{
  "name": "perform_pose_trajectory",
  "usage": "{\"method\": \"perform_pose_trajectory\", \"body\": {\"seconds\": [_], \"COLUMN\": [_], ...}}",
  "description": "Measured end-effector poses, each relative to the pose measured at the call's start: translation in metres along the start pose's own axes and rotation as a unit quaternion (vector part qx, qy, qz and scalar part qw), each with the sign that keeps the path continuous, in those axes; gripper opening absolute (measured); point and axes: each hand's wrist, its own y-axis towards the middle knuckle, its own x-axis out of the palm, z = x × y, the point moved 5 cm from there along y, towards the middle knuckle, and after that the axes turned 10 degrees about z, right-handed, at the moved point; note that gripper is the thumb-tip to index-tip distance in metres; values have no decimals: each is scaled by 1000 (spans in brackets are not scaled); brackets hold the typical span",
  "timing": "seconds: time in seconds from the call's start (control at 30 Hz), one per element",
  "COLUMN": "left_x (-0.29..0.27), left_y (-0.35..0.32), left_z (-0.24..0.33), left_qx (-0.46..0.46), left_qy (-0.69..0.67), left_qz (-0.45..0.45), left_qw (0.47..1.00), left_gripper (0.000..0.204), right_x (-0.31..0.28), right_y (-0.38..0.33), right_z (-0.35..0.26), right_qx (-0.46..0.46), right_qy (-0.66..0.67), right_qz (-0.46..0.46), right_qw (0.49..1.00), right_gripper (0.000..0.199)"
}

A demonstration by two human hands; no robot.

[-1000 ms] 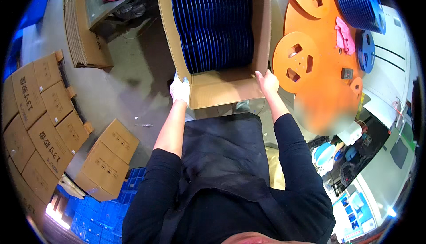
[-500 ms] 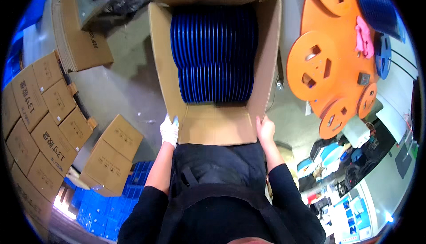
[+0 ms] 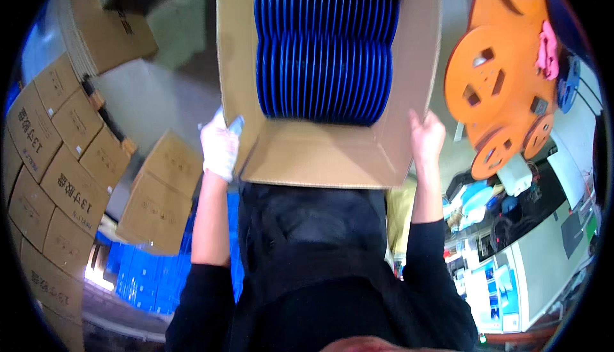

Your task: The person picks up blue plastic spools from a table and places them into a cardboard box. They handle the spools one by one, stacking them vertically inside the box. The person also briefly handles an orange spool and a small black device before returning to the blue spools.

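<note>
An open cardboard box (image 3: 313, 153) full of upright blue discs (image 3: 326, 51) is held up in front of my chest. My left hand (image 3: 219, 146), in a white glove, grips the box's left side wall near its front corner. My bare right hand (image 3: 426, 137) grips the right side wall at the opposite corner. The box's front flap folds down toward my dark apron.
Closed cardboard boxes (image 3: 51, 160) are stacked at the left, with two more (image 3: 160, 192) beside my left arm. Blue crates (image 3: 144, 275) lie low on the left. Orange reels (image 3: 499, 77) with a pink cloth sit at the right, above a cluttered workbench (image 3: 524, 249).
The box has come much closer to me and higher in view. Both hands stayed on its sides, and my arms have bent in toward my body.
</note>
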Motion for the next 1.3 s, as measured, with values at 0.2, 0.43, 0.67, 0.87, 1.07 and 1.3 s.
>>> {"method": "perform_pose_trajectory", "body": {"seconds": [0.2,0.43,0.67,0.87,1.07,1.3], "left_x": [31,32,33,40,38,25], "left_y": [11,1,9,11,12,11], "left_z": [-115,-113,-111,-109,-132,-93], "left_qx": [50,0,30,38,76,161], "left_qy": [208,198,174,153,157,243], "left_qz": [136,175,181,154,143,204], "left_qw": [967,964,968,975,974,935], "left_gripper": [33,40,38,41,35,73], "right_x": [58,68,69,75,73,65], "right_y": [-7,-26,-15,-8,-32,-14], "right_z": [-2,16,17,19,11,-6], "right_qx": [40,102,121,106,109,126], "right_qy": [36,53,33,16,-6,27], "right_qz": [13,145,122,127,106,31], "right_qw": [998,983,985,986,988,991], "right_gripper": [32,33,35,36,36,40]}}
